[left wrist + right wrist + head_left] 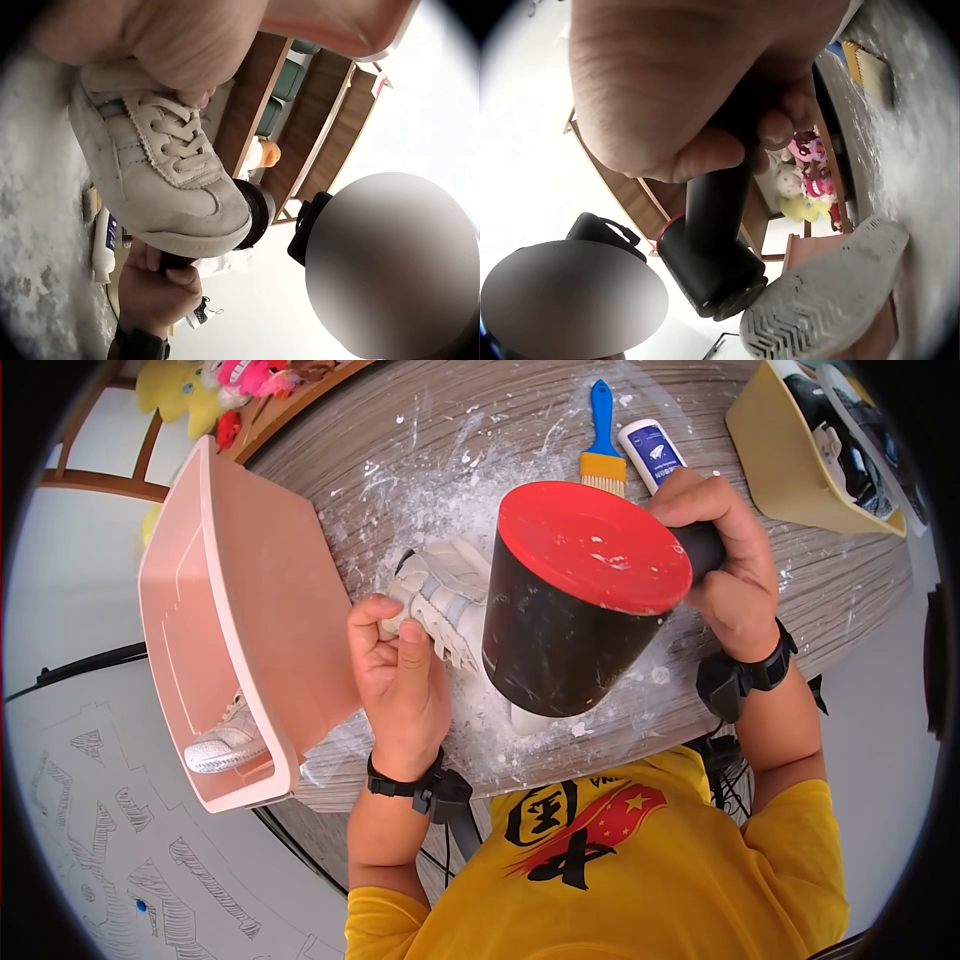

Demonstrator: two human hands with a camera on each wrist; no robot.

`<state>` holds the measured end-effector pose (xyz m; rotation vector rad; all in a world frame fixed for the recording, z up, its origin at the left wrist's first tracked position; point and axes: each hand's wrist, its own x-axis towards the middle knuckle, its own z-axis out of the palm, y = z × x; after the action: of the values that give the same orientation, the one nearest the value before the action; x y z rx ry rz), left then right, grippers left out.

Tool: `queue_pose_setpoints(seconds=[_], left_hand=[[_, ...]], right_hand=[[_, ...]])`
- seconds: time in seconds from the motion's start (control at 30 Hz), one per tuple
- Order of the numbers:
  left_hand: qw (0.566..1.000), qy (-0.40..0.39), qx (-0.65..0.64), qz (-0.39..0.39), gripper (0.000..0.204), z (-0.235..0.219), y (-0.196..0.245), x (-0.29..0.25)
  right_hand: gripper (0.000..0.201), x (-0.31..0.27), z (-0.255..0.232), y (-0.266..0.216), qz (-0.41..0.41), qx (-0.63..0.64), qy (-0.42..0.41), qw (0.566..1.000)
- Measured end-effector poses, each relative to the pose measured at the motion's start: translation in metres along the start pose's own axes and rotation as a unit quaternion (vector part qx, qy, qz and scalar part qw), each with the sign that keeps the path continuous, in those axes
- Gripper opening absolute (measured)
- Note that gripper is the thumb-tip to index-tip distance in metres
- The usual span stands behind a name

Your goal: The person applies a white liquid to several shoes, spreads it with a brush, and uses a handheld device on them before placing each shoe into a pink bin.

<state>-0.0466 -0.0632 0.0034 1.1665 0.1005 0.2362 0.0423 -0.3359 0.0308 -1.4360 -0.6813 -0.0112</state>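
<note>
My left hand [405, 680] holds a white lace-up sneaker [172, 157] by its heel and collar. In the right wrist view the patterned sole [825, 292] of that sneaker is turned toward the camera. The handle of a black hair dryer [575, 650] with a red end [595, 545] is gripped by my right hand [735, 555]. Its nozzle [742, 300] is right beside the sneaker's toe in the right wrist view. From the head view, the hair dryer's body covers part of the sneaker.
White powdery smears and flakes cover much of the wood-grain table [390, 420]. A blue-handled brush [602, 430] and a white bottle [650, 450] lie at the back. To the left leans a pink bin [270, 530] with another sneaker [228, 740] inside; a yellow bin [770, 455] of shoes stands right.
</note>
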Motion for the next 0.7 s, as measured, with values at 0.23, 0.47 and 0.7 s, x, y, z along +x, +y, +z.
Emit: queue_pose_setpoints(seconds=[0.23,0.47,0.7], left_hand=[[0.999,0.034,0.001,0.016,0.024,0.007,0.004,0.0],[0.999,-0.023,-0.009,0.022,0.028,-0.002,0.001,-0.002],[0.998,-0.046,-0.01,0.029,0.039,-0.01,-0.003,-0.001]], right_hand=[[0.052,0.0,-0.001,0.004,-0.076,-0.07,0.03,0.994],[0.053,-0.002,-0.004,0.006,-0.117,-0.087,0.047,0.988],[0.054,-0.003,-0.005,0.008,-0.147,-0.105,0.076,0.981]])
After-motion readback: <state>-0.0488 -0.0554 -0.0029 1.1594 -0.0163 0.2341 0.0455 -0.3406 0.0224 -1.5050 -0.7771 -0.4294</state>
